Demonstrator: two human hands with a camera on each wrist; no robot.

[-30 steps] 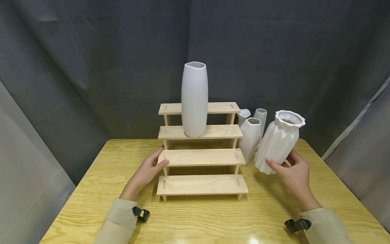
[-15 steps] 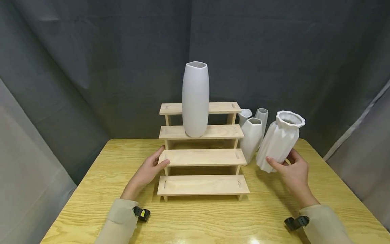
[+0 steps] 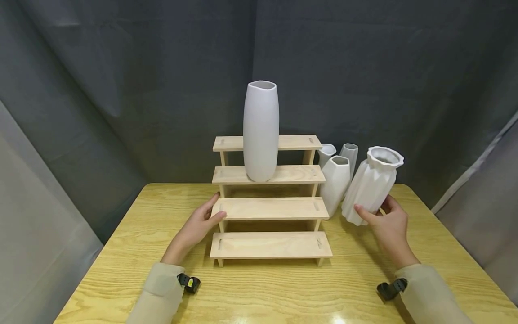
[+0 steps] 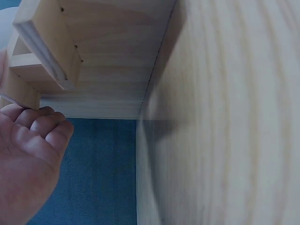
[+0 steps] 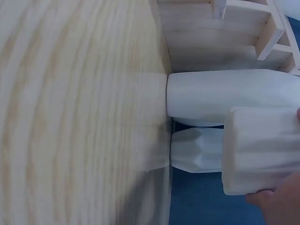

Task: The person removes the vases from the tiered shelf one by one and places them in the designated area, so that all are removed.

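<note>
My right hand [image 3: 390, 231] grips a white fluted vase [image 3: 370, 189] with a scalloped rim around its lower part. The vase leans with its mouth to the right, and its base hangs above the table in the right wrist view. My left hand [image 3: 198, 227] holds the left end of a four-step wooden display stand [image 3: 271, 209], thumb on the second step from the front. In the left wrist view its fingers [image 4: 44, 123] curl against the wood. A tall smooth white vase [image 3: 261, 130] stands upright on the third step from the front.
Close to the stand's right side stand a faceted white vase [image 3: 336, 184], a slim one [image 3: 350, 155] and a flared one [image 3: 326, 153], partly hidden. The wooden table [image 3: 259, 292] ends at a dark curtain [image 3: 182, 90] behind.
The fluted vase has risen slightly in my right hand. My left hand keeps its hold on the stand, and the whole head view has shifted a little.
</note>
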